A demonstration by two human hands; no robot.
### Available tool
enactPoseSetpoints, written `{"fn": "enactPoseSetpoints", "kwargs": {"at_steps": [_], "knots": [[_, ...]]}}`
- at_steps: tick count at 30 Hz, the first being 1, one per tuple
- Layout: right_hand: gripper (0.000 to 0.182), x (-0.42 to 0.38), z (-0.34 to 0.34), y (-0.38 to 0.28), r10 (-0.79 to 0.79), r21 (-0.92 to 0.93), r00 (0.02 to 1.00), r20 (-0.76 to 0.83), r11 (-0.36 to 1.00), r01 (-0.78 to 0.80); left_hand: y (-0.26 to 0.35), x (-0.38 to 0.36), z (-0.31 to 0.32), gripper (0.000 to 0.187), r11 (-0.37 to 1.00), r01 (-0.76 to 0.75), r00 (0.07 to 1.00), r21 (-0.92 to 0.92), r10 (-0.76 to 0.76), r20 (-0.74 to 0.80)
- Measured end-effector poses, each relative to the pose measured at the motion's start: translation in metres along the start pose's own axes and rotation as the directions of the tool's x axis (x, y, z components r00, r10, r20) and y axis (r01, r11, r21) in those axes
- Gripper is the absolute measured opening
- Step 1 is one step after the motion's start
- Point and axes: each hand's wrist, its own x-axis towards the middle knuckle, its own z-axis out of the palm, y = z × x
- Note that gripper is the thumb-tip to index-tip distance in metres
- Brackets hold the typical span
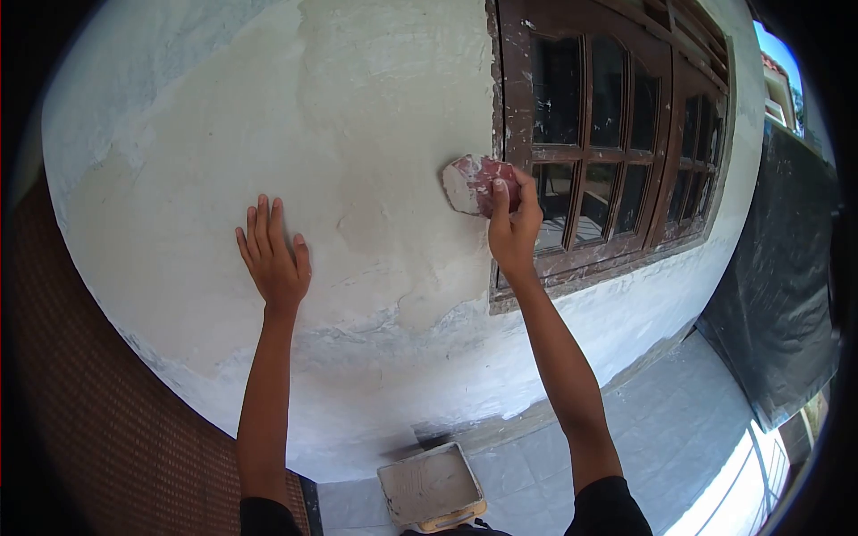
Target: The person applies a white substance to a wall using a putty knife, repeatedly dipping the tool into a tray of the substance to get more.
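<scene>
My left hand [276, 259] lies against the plastered wall [402, 107], palm toward it, with the fingers stretched upward and the thumb apart. Beside the window frame, my right hand [517, 223] grips a flat dark-red piece [493, 175] smeared with pale plaster. Its left part is against the wall or very close over it, and my thumb presses on its near face. Around both hands, the wall carries uneven patches of beige and whitish coating. The brown wooden window [664, 89], with several dark panes and pale specks, stands just right of my right hand.
A shallow tray [382, 490] of grey-beige paste rests at the wall's foot on a pale floor sheet [527, 478]. Dark plastic sheeting [760, 259] hangs at the right. A brown woven-looking surface [116, 393] borders the wall on the left.
</scene>
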Motion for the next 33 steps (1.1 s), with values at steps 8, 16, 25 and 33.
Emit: {"fn": "enactPoseSetpoints", "kwargs": {"at_steps": [8, 16, 25, 33], "knots": [[0.030, 0.020, -0.016, 0.024, 0.281, 0.238, 0.886, -0.368, 0.950, -0.202, 0.001, -0.003, 0.002, 0.052, 1.000, 0.014, 1.000, 0.015, -0.013, -0.027], [0.025, 0.023, -0.007, 0.013, 0.244, 0.055, 0.931, -0.270, 0.970, -0.238, 0.000, -0.004, 0.001, 0.052, 1.000, 0.023, 1.000, 0.000, -0.023, -0.015], [0.026, 0.007, 0.011, -0.008, 0.080, 0.018, 0.995, -0.065, 0.997, -0.079, 0.000, -0.006, 0.000, 0.052, 1.000, 0.025, 1.000, -0.005, -0.025, -0.008], [0.026, -0.009, 0.015, -0.011, 0.083, 0.057, 0.993, -0.090, 0.995, -0.078, 0.000, -0.011, 0.000, 0.054, 1.000, 0.027, 0.999, 0.003, -0.027, 0.028]]}}
